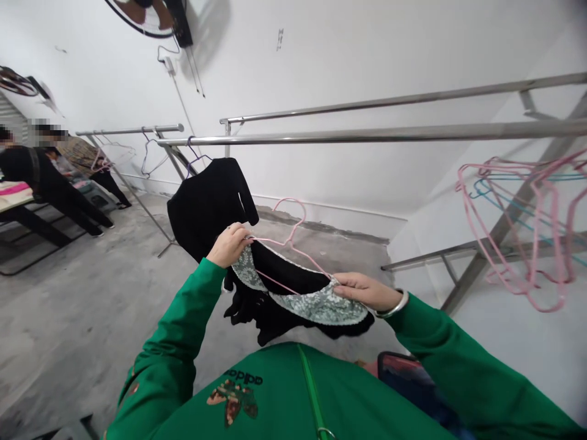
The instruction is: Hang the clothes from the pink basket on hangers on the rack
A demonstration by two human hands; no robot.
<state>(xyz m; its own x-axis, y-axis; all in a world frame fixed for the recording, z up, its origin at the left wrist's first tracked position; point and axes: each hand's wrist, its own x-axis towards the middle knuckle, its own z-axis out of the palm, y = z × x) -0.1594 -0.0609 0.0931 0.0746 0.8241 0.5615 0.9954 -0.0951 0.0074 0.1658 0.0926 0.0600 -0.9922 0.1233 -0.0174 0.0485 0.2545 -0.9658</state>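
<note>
A black garment with a pale, patterned lace collar [321,304] hangs between my two hands. Inside its neck opening sits a pink hanger [290,239], its hook pointing up and away from me. My left hand [230,243] pinches the left shoulder of the garment where the hanger's arm ends. On the other shoulder, my right hand [367,289] grips the lace edge, thumb on top. The lower part of the garment drops below and is partly hidden by the collar. Just behind my left hand, a black top [206,198] hangs from the rail on a purple hanger [195,156].
A metal clothes rail [367,132] crosses in front of me, with a second bar behind it. Several pink hangers [536,226] and blue ones hang at the right. Two people [43,177] stand by a table [13,198] at the far left. A wall fan [149,15] is above.
</note>
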